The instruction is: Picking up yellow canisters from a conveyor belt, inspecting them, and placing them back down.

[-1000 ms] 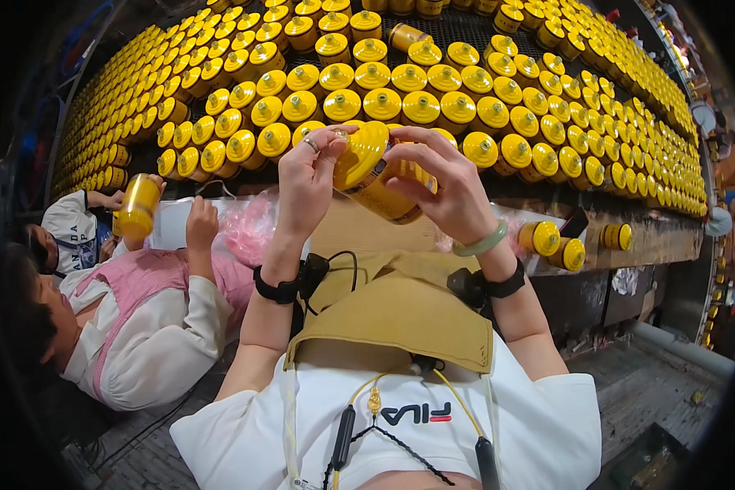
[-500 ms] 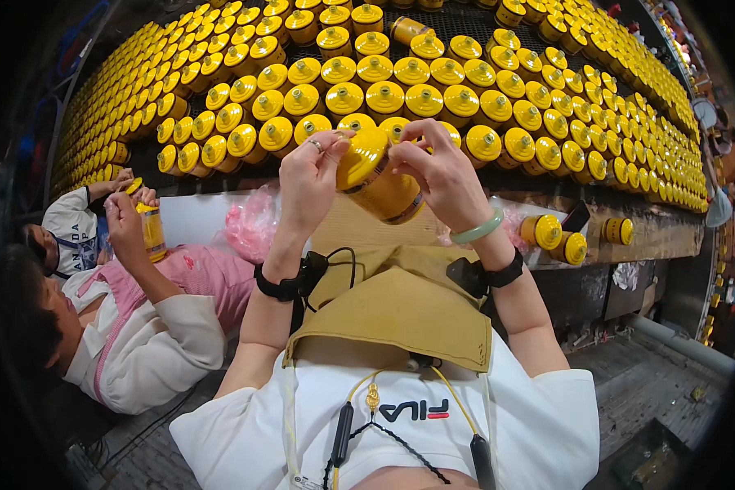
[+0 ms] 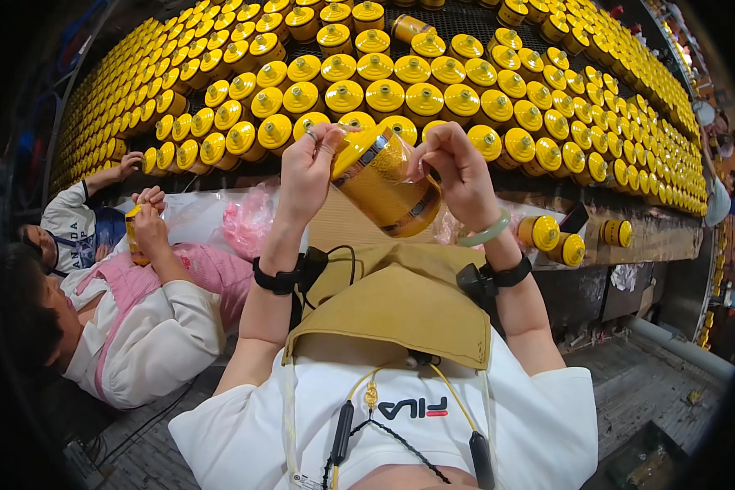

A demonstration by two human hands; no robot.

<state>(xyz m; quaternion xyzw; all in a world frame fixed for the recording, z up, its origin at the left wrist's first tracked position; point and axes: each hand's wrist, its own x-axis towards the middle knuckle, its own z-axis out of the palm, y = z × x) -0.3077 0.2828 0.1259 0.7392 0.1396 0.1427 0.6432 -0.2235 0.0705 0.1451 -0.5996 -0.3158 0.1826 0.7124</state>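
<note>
A yellow canister (image 3: 393,186) with a domed yellow top and a patterned gold body hangs tilted in front of me, its top toward the left. My left hand (image 3: 306,175) grips it at the top edge, thumb and fingers closed. On the other side my right hand (image 3: 459,175) pinches thin clear film (image 3: 417,166) that stretches from the canister's side. A green bangle (image 3: 483,229) circles my right wrist.
Rows of similar yellow canisters (image 3: 424,100) fill the dark mesh rack ahead. Crumpled pink film (image 3: 249,222) lies left; a few canisters (image 3: 540,232) lie on the right ledge. Two people work at my left, one in a pink apron (image 3: 138,298).
The canister has tipped further, showing more of its side. My right hand has moved right and slightly down, drawing film out. At left, the nearer person's hand has lowered with a canister.
</note>
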